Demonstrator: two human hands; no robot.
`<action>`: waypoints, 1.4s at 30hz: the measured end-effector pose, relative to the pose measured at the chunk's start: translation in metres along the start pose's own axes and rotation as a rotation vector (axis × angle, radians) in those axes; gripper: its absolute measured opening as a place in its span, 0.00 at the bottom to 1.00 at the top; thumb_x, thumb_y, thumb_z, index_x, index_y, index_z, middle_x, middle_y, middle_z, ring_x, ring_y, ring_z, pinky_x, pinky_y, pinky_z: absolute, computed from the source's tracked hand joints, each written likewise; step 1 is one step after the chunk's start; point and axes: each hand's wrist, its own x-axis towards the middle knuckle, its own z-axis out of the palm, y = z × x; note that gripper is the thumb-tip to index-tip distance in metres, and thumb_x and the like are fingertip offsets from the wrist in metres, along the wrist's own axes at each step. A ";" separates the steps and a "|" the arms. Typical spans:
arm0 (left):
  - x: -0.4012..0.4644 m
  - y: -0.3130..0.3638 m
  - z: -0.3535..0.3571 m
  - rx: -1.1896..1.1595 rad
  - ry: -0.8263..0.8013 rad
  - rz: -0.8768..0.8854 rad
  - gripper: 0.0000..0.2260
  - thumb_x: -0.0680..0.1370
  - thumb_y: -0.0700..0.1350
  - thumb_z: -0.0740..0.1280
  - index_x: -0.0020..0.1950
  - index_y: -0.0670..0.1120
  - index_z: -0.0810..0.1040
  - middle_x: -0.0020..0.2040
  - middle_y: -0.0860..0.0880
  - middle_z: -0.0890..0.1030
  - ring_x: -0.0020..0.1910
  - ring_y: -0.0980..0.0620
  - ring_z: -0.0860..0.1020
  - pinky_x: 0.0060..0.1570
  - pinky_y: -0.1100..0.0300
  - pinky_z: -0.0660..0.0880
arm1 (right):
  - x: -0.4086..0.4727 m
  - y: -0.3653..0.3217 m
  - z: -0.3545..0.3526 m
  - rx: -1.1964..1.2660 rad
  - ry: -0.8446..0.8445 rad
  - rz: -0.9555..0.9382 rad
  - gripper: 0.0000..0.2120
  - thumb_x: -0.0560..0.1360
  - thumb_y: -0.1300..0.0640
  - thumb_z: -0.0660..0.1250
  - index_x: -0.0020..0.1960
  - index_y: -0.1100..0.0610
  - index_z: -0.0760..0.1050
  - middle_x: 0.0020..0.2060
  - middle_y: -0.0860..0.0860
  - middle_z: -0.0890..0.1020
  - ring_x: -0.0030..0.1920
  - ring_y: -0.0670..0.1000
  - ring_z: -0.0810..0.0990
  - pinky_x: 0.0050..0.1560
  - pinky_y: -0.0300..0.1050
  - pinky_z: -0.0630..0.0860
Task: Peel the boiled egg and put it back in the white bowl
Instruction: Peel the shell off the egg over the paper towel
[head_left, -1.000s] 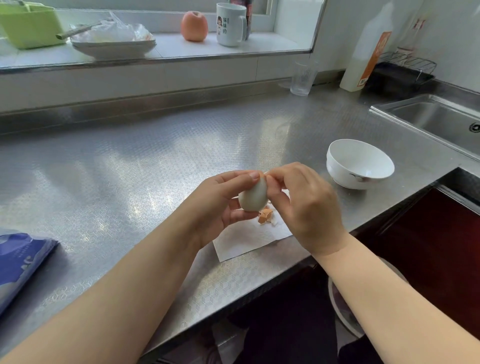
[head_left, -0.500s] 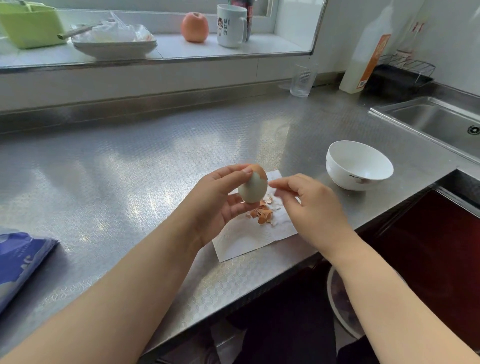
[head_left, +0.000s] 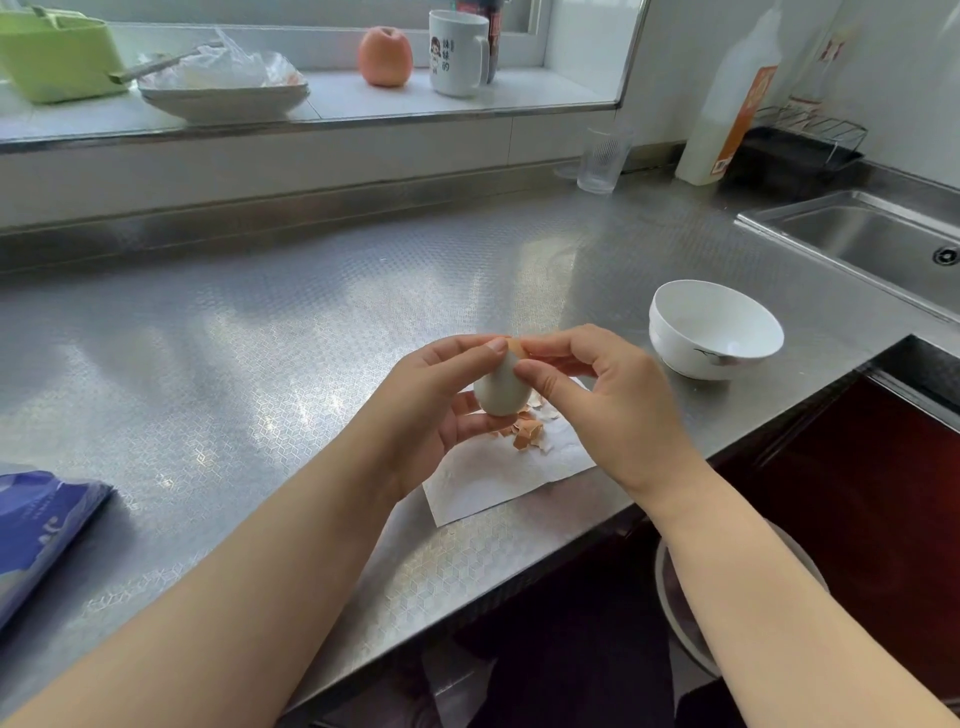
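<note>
My left hand grips the boiled egg above the counter; most of it shows smooth white, with a brown bit of shell left at its top. The thumb and forefinger of my right hand pinch that shell piece at the egg's top. Below the egg, brown shell fragments lie on a white paper napkin. The white bowl stands to the right of my hands with nothing in it.
A steel sink lies at the far right, a clear glass and a white bottle at the back. A blue packet sits at the left edge. The sill holds a mug, an apple and dishes.
My right hand dropped a shell piece on the napkin half a second ago, then came back up to the top of the egg. The left hand kept holding the egg.
</note>
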 end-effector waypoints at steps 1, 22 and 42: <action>0.000 -0.001 0.000 0.000 -0.001 -0.002 0.18 0.76 0.44 0.70 0.63 0.37 0.78 0.53 0.41 0.83 0.46 0.44 0.83 0.42 0.56 0.83 | 0.000 0.001 0.000 -0.041 0.007 -0.037 0.07 0.74 0.55 0.71 0.52 0.52 0.82 0.46 0.46 0.84 0.48 0.45 0.82 0.52 0.43 0.78; 0.002 0.001 -0.001 -0.079 0.072 -0.010 0.13 0.79 0.42 0.67 0.62 0.38 0.80 0.52 0.41 0.83 0.44 0.45 0.84 0.44 0.56 0.83 | -0.009 0.008 0.021 -0.209 0.326 -0.166 0.05 0.78 0.60 0.66 0.49 0.61 0.80 0.42 0.51 0.82 0.43 0.49 0.79 0.45 0.39 0.74; 0.004 -0.005 0.000 -0.051 0.000 0.028 0.18 0.75 0.43 0.70 0.63 0.38 0.78 0.53 0.40 0.84 0.48 0.43 0.83 0.48 0.53 0.83 | -0.001 -0.004 0.003 -0.047 0.046 0.034 0.08 0.75 0.52 0.70 0.53 0.48 0.81 0.47 0.42 0.82 0.47 0.40 0.80 0.46 0.29 0.73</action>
